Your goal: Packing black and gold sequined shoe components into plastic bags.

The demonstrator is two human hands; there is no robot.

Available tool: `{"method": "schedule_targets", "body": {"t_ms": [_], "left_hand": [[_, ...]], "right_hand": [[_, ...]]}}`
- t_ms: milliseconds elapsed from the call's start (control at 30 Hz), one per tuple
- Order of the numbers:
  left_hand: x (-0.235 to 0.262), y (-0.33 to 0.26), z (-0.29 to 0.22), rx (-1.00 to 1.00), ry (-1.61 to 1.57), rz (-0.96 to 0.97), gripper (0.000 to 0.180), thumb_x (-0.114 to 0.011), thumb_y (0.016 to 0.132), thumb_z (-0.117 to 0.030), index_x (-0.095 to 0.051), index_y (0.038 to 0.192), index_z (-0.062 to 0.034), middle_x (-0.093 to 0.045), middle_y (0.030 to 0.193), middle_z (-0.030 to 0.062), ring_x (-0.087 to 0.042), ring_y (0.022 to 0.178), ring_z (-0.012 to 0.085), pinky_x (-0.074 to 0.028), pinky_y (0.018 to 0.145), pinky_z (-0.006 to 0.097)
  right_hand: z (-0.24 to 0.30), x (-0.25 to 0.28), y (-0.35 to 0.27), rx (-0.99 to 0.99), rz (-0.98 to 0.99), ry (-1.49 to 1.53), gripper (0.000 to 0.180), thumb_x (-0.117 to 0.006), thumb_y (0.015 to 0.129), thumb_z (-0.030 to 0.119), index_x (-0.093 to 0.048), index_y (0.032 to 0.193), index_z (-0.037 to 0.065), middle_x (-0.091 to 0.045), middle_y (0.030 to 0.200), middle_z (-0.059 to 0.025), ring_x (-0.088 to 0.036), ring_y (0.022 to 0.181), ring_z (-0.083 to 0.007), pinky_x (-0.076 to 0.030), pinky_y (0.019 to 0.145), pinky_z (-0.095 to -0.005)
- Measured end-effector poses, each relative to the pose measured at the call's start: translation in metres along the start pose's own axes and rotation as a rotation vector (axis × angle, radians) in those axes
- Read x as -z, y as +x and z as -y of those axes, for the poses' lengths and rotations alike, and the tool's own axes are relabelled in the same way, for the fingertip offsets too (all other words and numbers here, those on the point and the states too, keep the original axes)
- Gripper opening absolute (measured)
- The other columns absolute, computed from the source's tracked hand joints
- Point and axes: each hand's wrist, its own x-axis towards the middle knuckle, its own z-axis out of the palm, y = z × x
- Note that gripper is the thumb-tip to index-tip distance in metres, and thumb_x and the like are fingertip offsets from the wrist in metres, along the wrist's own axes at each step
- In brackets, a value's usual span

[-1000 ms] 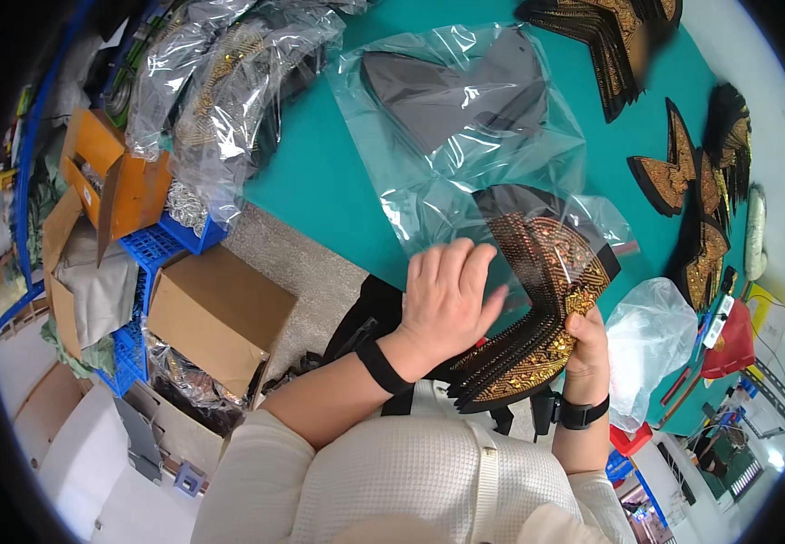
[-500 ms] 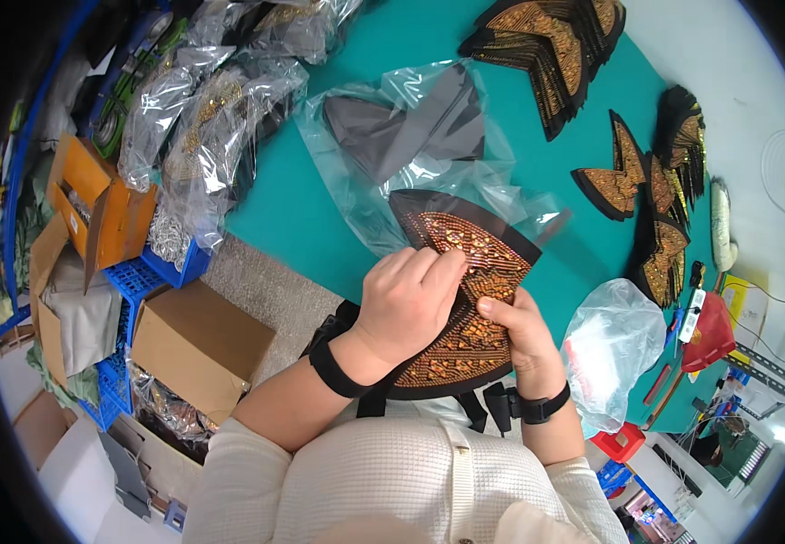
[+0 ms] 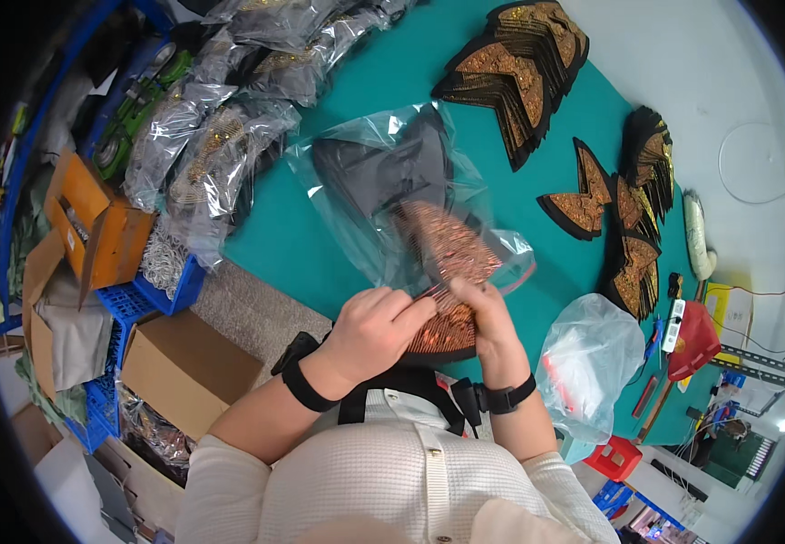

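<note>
Teal table [image 3: 338,236] spans the centre and upper right of the frame. A clear plastic bag [image 3: 383,190] lies on it at centre, with a dark grey piece inside. The beaded copper-and-black patch [image 3: 442,272] sits at lower centre, its far end pushed into the bag's open mouth, its near end held between both hands. Left hand [image 3: 370,331] grips the patch's lower left edge, fingers curled over it. Right hand [image 3: 492,322] pinches the lower right edge, touching the left hand's fingertips. Stacks of similar patches [image 3: 510,72] lie at upper right, well apart. A crumpled clear bag [image 3: 587,363] rests just right of the right wrist.
</note>
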Motion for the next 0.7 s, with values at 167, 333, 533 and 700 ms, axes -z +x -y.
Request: {"method": "schedule_targets", "body": {"t_ms": [167, 333, 533, 700], "left_hand": [[0.004, -0.024, 0.01, 0.166, 0.184, -0.012, 0.015, -0.066, 0.073, -0.007, -0.059, 0.086, -0.0063, -0.051, 0.07, 0.0066, -0.052, 0.057, 0.0229, -0.042, 0.05, 0.034], [-0.014, -0.048, 0.016, 0.666, 0.153, -0.084, 0.023, -0.061, 0.074, -0.008, -0.055, 0.097, -0.0058, -0.053, 0.077, 0.0092, -0.056, 0.068, 0.0277, -0.046, 0.059, 0.037], [-0.043, -0.07, 0.02, 1.169, -0.721, -0.302, 0.008, -0.05, 0.093, -0.009, -0.05, 0.096, -0.0014, -0.062, 0.091, 0.0074, -0.059, 0.078, 0.0109, -0.049, 0.066, 0.025], [-0.042, -0.074, -0.004, 1.006, -0.812, -0.439, 0.005, -0.046, 0.092, -0.002, -0.047, 0.097, 0.0006, -0.061, 0.088, 0.0085, -0.058, 0.077, 0.0112, -0.049, 0.068, 0.025]], "right_hand": [[0.007, 0.018, 0.008, 0.177, -0.088, 0.067, 0.04, -0.065, 0.078, 0.012, -0.051, 0.112, -0.004, -0.062, 0.099, -0.0098, -0.062, 0.087, -0.0192, -0.05, 0.077, -0.0315], [0.007, 0.019, 0.003, 0.203, -0.097, 0.076, 0.035, -0.061, 0.078, 0.008, -0.051, 0.11, -0.003, -0.061, 0.101, -0.0094, -0.061, 0.087, -0.0178, -0.049, 0.076, -0.0301], [0.013, 0.035, 0.006, 0.11, -0.099, 0.068, 0.045, -0.062, 0.079, 0.013, -0.046, 0.118, -0.004, -0.06, 0.104, -0.0108, -0.061, 0.091, -0.0204, -0.048, 0.082, -0.0321], [0.021, 0.036, 0.017, 0.137, -0.101, 0.056, 0.044, -0.064, 0.08, 0.016, -0.047, 0.115, -0.004, -0.06, 0.103, -0.012, -0.061, 0.09, -0.0213, -0.049, 0.082, -0.033]]}}
